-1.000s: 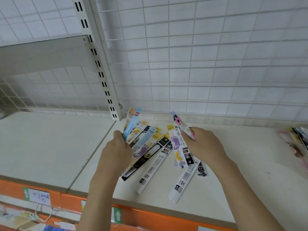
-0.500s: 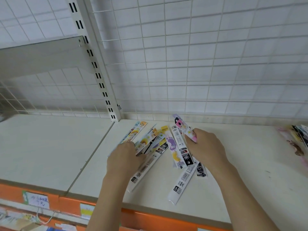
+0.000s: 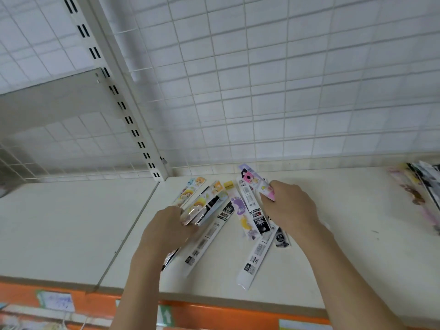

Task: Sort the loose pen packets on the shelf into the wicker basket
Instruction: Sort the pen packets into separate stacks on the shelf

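Several long pen packets [image 3: 247, 210] lie fanned out on the cream shelf [image 3: 71, 229], near its middle. My left hand [image 3: 166, 232] grips a small bundle of colourful packets [image 3: 204, 206], its far end just above the shelf. My right hand [image 3: 289, 208] pinches a pink and purple packet [image 3: 254, 181] that points up and to the left. Below my hands lie a white packet [image 3: 256, 258] and another white packet with black labels [image 3: 204, 244]. No wicker basket is in view.
A white wire grid [image 3: 262, 79] backs the shelf, with a slotted upright post [image 3: 123, 103] left of the packets. More packets [image 3: 421, 186] lie at the far right edge. An orange price strip [image 3: 214, 315] runs along the shelf's front.
My left hand came down from a raised position and drew its packets into a tighter bundle low over the shelf. My right hand stayed put, still holding the pink packet.
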`<state>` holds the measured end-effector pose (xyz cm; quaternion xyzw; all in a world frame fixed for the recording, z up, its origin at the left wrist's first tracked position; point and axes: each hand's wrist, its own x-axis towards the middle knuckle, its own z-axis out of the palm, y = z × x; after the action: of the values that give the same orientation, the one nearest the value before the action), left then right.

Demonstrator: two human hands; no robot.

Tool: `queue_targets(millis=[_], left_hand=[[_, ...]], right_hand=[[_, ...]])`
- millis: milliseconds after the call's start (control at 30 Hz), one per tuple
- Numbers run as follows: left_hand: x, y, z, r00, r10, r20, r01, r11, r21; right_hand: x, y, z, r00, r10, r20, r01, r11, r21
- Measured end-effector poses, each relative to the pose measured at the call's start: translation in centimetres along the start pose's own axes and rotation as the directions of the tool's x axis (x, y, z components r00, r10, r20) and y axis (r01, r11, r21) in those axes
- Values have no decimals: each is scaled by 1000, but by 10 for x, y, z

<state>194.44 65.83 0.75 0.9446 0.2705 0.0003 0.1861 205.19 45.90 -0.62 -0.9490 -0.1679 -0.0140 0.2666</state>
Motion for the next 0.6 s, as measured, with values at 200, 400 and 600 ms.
queue_targets(millis=[200,400,600], left_hand=[[-9,-14,-21,993,-99,-59,69,923,-378],[-11,-19,-26,994,-109,-10,90,867,-490],[-5,-15,-11,976,-205,-68,149,869,-471]], right_hand=[[-3,0,-1,1000,-1,8,1,1000,0],[-4,0,-1,1000,-1,-1,1,1000,-4],[-3,2,1,1000,2,4,-2,1000,-15]])
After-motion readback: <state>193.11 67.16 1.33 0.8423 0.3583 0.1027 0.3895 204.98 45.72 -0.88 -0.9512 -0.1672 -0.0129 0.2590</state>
